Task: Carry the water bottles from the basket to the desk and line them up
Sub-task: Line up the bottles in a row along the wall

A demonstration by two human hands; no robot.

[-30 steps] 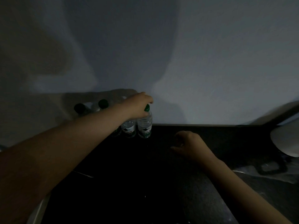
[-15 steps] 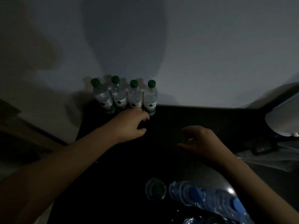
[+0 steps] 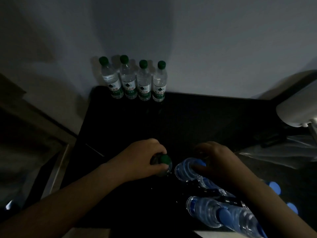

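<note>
- One cam only for us: head-worn, wide-angle, edges bent.
- We look fwd & steeply down onto the dark desk (image 3: pixel 205 121), facing the wall (image 3: pixel 205 40) behind it.
- Near range: left hand (image 3: pixel 147 158) & right hand (image 3: pixel 221 162) sit low-centre, close to the lens; the row of green-capped bottles (image 3: pixel 143 81) stands at the desk's far edge, upper centre.

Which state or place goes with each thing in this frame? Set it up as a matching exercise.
Things:
1. left hand
2. right hand
3. four green-capped bottles
4. spare blue-capped bottles

States or places:
A. standing in a row against the wall at the back of the desk
B. gripping a blue-capped bottle
C. lower right, nearest the camera
D. gripping the top of a green-capped bottle

Pairs: 1-D, 2-B, 3-A, 4-C.
</note>
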